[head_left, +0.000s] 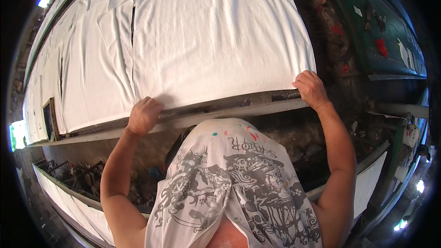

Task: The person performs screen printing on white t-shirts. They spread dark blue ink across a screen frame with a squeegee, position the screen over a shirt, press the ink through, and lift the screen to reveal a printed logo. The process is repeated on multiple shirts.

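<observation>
A large white cloth panel (216, 36) lies spread over a long table, with soft creases running away from me. My left hand (145, 115) is closed on its near left corner, fingers curled over the edge. At the near right corner, my right hand (311, 88) pinches the same cloth between thumb and fingers. The near edge stretches between both hands along the table's front rail (229, 114). To the left, a second white cloth (96, 64) lies beside it, wrinkled and partly folded over near a narrow dark gap.
A small wooden frame (50, 118) stands at the table's left end. Beyond a dark gap on the right is a green table (390, 41) with red and white scraps. Behind me, white cloth (76, 202) hangs along another rail. My printed shirt (229, 179) fills the lower middle.
</observation>
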### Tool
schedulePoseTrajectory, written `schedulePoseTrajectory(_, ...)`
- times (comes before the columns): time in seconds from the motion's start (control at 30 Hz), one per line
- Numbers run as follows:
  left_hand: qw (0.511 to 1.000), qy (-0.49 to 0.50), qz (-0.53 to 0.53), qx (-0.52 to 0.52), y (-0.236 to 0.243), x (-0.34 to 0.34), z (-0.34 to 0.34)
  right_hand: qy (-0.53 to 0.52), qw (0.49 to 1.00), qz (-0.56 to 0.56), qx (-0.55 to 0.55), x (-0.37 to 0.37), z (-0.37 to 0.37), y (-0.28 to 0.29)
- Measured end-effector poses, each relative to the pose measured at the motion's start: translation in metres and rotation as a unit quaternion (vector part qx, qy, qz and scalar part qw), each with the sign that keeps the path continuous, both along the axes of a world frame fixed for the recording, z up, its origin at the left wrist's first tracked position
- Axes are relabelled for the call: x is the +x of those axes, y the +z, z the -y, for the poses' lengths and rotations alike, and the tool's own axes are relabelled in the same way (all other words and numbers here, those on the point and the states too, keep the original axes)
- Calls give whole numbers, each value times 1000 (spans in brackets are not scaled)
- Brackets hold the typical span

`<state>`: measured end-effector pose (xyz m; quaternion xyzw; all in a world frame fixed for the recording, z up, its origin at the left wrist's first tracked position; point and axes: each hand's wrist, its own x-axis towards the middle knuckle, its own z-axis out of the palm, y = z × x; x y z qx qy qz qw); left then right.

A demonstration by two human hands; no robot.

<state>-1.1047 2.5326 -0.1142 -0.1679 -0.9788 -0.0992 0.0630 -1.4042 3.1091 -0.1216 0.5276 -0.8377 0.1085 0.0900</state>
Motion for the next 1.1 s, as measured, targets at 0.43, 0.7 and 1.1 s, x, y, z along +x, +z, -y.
schedulePoseTrajectory(0.43,989,-84,79,88,11,-87,-94,-293,951,-97,-1,0,-18,-11)
schedulePoseTrajectory(0.7,998,30,42,-46,-30,-121,-76,-326,940,-99,-13,5,-49,-32)
schedulePoseTrajectory(1.1,998,-5,63,12,-27,-139,-148,-523,596,391,-467,-29,-58,-58)
